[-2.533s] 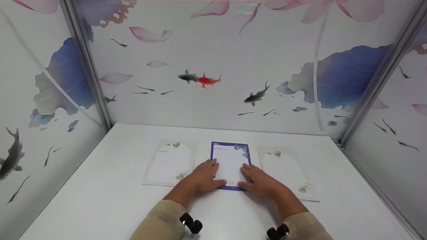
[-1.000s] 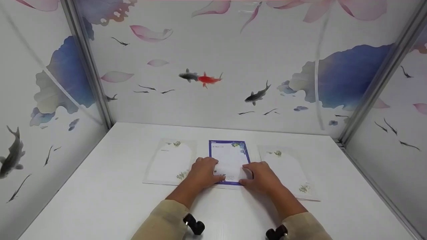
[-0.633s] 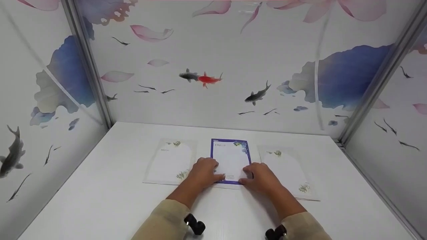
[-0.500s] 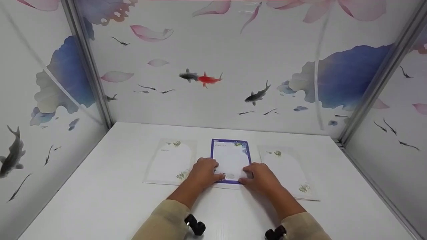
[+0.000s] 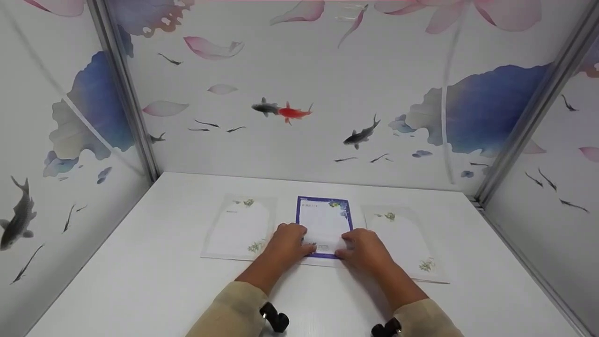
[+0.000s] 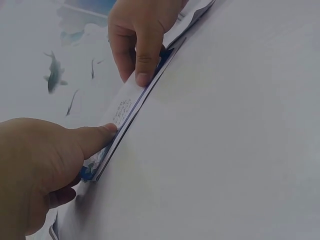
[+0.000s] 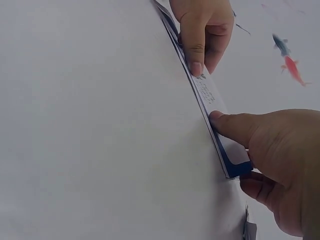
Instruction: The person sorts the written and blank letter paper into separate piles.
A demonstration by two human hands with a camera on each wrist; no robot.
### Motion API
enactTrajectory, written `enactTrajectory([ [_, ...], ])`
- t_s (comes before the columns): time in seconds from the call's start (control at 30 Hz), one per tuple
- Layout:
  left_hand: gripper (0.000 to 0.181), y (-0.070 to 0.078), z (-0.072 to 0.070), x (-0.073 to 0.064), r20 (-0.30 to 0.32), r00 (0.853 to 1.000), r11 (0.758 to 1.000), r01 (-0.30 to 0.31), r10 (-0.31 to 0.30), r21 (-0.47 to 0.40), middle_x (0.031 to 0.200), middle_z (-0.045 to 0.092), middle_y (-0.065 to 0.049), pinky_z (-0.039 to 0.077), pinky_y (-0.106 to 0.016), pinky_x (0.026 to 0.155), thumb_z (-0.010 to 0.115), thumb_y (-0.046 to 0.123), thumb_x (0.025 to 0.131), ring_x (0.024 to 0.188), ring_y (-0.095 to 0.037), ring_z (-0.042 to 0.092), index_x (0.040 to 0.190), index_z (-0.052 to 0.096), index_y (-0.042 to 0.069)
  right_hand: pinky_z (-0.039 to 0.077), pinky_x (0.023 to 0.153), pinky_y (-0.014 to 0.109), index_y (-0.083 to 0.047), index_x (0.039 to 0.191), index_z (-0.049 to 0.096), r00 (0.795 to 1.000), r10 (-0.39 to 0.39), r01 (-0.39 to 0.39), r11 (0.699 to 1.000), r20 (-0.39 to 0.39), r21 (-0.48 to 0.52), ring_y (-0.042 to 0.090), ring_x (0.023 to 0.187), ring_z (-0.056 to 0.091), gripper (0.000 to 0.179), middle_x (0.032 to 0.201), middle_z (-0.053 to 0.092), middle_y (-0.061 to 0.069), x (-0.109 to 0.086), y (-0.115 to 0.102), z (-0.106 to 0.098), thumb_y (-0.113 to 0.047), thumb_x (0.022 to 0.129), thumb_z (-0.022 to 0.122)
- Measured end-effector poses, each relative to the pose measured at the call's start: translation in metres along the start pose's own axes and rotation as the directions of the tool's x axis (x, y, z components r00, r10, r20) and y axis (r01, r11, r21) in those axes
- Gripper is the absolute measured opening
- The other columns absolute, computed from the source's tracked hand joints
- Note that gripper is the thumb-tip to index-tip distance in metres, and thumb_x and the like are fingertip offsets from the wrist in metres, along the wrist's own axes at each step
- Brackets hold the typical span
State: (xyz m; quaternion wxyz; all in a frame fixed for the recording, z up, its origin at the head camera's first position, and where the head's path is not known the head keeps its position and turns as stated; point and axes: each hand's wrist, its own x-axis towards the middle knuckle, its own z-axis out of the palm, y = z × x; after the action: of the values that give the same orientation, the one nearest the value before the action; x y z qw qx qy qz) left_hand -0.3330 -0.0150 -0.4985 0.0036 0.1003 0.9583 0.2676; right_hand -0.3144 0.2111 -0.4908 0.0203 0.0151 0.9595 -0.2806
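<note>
A blue-bordered sheet of writing paper (image 5: 324, 229), printed with flowers and small text, lies in the middle of the white table. My left hand (image 5: 286, 243) pinches its left edge near the bottom, thumb on top. On the opposite side my right hand (image 5: 367, 249) pinches the right edge in the same way. Both wrist views show the thumbs on the face of the blue-bordered paper (image 6: 125, 105) and other fingers at its sides, partly hidden. A thin pale sheet edge (image 5: 323, 263) shows below the blue border.
Pale flower-printed paper (image 5: 238, 229) lies to the left, partly behind the left hand. More pale flower-printed paper (image 5: 398, 243) lies to the right, beside the right forearm. Printed panels (image 5: 299, 154) enclose the white table (image 5: 140, 262) at the back and sides.
The hands, earlier spread flatter over the blue-bordered paper, now pinch its sides. Its bottom edge has shifted slightly away from me, baring a pale strip beneath. The side papers stay put.
</note>
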Motion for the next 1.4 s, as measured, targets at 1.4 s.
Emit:
enactTrajectory([
  [1.4,0.042,-0.051,-0.048,-0.006,-0.138,0.935,0.852,0.228,-0.326,-0.471,0.139,0.072,-0.011,0.054,-0.048,0.114,0.061,0.011,0.105,0.131,-0.029,0.068,0.146,0.064,0.008,0.063,0.096,0.035,-0.012,0.147,0.065,0.977,0.205,-0.205,0.791,0.065,0.576,0.022,0.107,0.071,0.044,0.125,0.071,0.011,0.005,-0.049,0.007,-0.008,0.103,0.066],
])
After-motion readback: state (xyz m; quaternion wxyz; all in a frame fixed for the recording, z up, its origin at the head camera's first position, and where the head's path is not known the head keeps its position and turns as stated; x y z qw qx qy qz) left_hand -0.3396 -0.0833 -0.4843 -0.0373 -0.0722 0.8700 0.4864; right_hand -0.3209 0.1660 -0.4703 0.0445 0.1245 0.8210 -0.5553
